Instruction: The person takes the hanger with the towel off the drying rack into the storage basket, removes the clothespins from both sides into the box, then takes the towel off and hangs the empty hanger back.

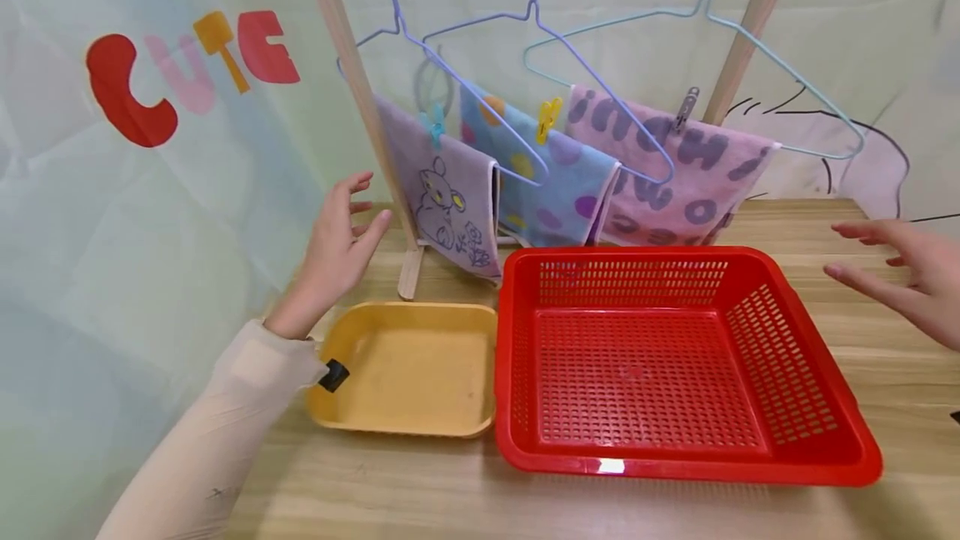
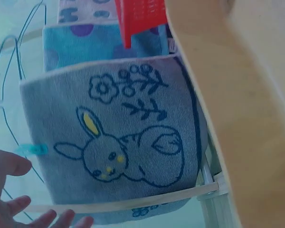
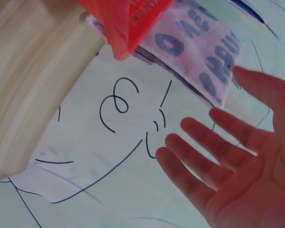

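My left hand [image 1: 339, 244] hovers with loosely bent fingers beside the wooden rack post, left of a lilac towel with a rabbit drawing [image 1: 450, 190]. It holds nothing. That towel hangs folded over a hanger, with a teal clothespin [image 1: 434, 125] on it. Behind it hang a blue polka-dot towel [image 1: 555, 182] with a yellow clothespin [image 1: 548, 120] and a pink lettered towel [image 1: 667, 169] with a grey clothespin [image 1: 686, 109]. Over at the right edge, my right hand [image 3: 237, 161] is spread and holds nothing, apart from the pink towel.
On the wooden table [image 1: 420, 490], a red perforated basket [image 1: 675, 467] stands before the towels. A shallow yellow tray [image 1: 408, 423] sits left of it. Two rack posts rise behind, the left post [image 1: 360, 82] on a wooden foot. A cloth backdrop [image 1: 225, 157] with coloured letters hangs at left.
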The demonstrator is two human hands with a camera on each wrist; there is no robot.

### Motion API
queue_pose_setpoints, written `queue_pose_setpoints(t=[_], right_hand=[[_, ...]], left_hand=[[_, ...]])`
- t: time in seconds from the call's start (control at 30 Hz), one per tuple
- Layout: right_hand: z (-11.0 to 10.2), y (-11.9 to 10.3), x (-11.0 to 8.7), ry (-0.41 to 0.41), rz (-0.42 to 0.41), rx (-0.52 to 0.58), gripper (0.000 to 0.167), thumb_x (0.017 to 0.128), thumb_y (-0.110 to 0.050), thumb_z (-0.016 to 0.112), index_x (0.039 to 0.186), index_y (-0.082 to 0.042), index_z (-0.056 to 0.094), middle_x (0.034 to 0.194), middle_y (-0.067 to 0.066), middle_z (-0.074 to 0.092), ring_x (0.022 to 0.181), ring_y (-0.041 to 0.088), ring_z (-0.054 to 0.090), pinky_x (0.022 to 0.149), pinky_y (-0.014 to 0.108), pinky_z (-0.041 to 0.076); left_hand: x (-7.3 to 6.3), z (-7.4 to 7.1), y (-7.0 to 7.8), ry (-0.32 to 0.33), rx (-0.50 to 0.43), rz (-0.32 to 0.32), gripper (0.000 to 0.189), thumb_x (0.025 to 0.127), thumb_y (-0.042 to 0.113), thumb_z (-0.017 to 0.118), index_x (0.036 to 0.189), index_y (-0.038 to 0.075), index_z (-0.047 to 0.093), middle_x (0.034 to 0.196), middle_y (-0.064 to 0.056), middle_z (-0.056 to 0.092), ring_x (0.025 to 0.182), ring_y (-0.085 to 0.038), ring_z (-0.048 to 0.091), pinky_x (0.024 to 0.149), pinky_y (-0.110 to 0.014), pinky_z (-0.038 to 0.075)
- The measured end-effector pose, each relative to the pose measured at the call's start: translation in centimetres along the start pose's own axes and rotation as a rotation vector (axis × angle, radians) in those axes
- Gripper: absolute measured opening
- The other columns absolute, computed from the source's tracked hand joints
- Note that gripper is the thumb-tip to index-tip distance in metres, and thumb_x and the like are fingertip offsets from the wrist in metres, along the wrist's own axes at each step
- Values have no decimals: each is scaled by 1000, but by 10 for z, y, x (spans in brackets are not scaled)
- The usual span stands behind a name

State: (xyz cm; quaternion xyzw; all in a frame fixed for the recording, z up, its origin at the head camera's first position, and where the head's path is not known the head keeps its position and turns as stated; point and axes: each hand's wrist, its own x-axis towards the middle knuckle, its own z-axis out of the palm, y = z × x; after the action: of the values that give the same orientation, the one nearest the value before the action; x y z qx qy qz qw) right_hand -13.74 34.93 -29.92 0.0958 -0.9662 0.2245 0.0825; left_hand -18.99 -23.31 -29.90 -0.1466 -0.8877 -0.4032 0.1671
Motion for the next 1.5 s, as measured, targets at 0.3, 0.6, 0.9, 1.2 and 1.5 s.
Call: queue_pose_setpoints(t=[0.3, 0.6, 0.9, 1.2, 1.5], right_hand=[[-5, 45, 27, 377, 88, 171, 19, 99, -24, 63, 117, -27, 60, 103, -19, 54, 83, -17, 37, 66, 1, 30], [-19, 24, 51, 438, 100, 134, 41, 101, -27, 58, 135, -6, 53, 125, 15, 56, 89, -16, 30, 73, 7, 27], [-30, -24, 63, 340, 81, 107, 55, 106, -21, 49, 151, 4, 29, 145, 34, 36, 128, 50, 32, 112, 32, 22], [-34, -38, 82, 303, 101, 75, 56, 107, -20, 46, 154, 1, 23, 148, 34, 35, 135, 52, 33, 115, 59, 22], [-35, -46, 94, 285, 66, 63, 56, 106, -24, 48, 154, -3, 28, 139, 33, 46, 120, 51, 46, 109, 55, 35]], left_hand=[[29, -5, -7, 88, -67, -53, 57, 104, 26, 52, 154, 9, 28, 149, -14, 38, 130, -32, 46, 103, -53, 43], [57, -8, -8, 184, -118, -110, 57, 106, 35, 45, 154, 10, 28, 149, -14, 40, 132, -34, 44, 109, -45, 37], [81, -2, 2, 247, -315, -163, 58, 108, 33, 38, 157, 9, 19, 152, -17, 32, 135, -26, 41, 108, -43, 39], [98, 7, 2, 259, -312, -162, 54, 109, 36, 34, 156, 11, 25, 150, -11, 40, 132, -18, 44, 104, -41, 43], [107, 5, 4, 294, -276, -128, 51, 110, 32, 30, 153, 6, 31, 146, -12, 46, 127, -16, 47, 104, -31, 40]])
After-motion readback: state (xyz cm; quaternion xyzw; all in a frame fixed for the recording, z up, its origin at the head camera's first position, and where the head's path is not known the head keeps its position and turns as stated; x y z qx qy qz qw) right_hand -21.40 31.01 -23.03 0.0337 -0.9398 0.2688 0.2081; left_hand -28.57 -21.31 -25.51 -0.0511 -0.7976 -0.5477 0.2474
